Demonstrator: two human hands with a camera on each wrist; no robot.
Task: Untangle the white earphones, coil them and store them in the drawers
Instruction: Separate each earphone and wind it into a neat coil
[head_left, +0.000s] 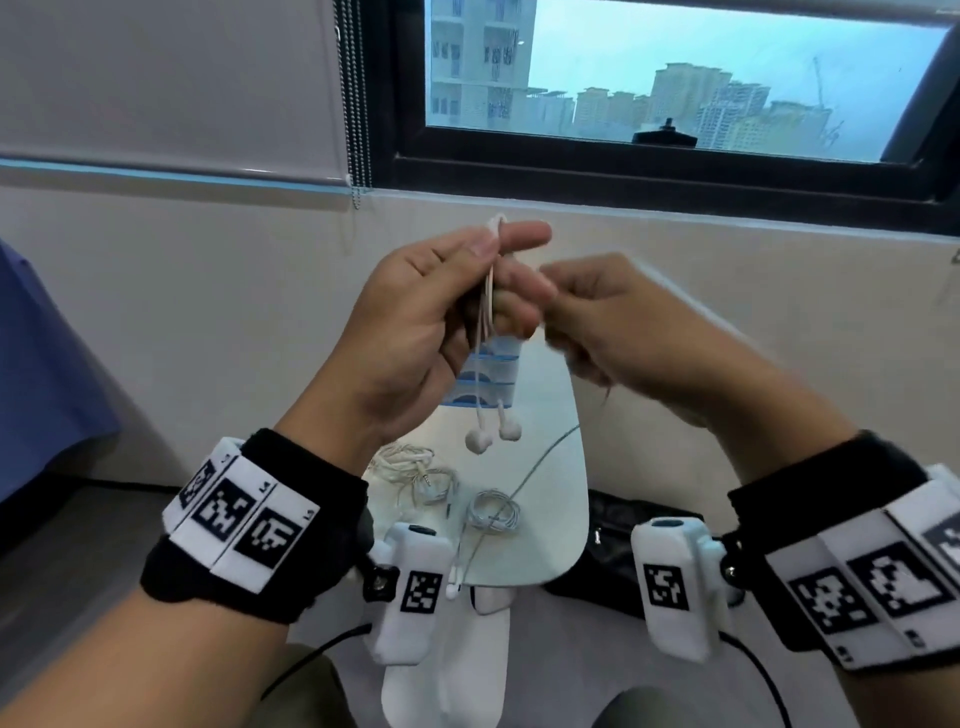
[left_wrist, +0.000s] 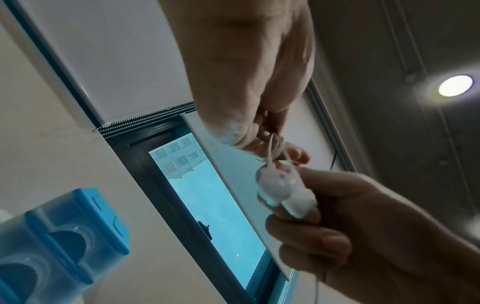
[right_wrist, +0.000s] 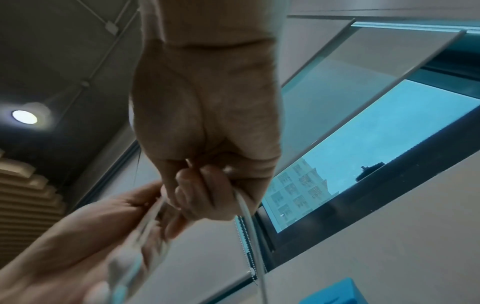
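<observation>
From the head camera, two bare hands are being held up in front of a pale wall under a dark-framed window (head_left: 675, 83). The left hand (head_left: 415, 332) is holding a set of white earphones (head_left: 488, 353): its grip is pressed together, thumb against forefinger, pinching a loop of cable that is poking out above the thumb, while strands are hanging down and two earbuds (head_left: 493, 436) are dangling below the palm, above the worktop. The right hand (head_left: 618, 332), blurred, is sitting just beside the left hand's fingertips with its fingers curled in. Below them, a narrow white worktop (head_left: 550, 519) is carrying a tangled pile of earphones (head_left: 415, 475), a neat coiled set (head_left: 492, 512) just beside it, and, at the far end, a small blue set of drawers (head_left: 488, 379) partly hidden behind the left hand. A thin cable is running across the worktop up toward the right hand. Both wrists are wearing black bands with printed markers and white cameras. From the left wrist camera, looking up, the left hand (left_wrist: 249, 67) is closing around cable strands, the two earbuds (left_wrist: 280, 191) are hanging in front of the right hand (left_wrist: 376, 236), and the blue drawers (left_wrist: 59, 242) are showing at lower left. From the right wrist camera, also looking up, the right hand (right_wrist: 207, 123) is curling its grip around a white cable (right_wrist: 249, 222) that is trailing downward, while the blurred left hand (right_wrist: 85, 236) is holding more strands beside it.
</observation>
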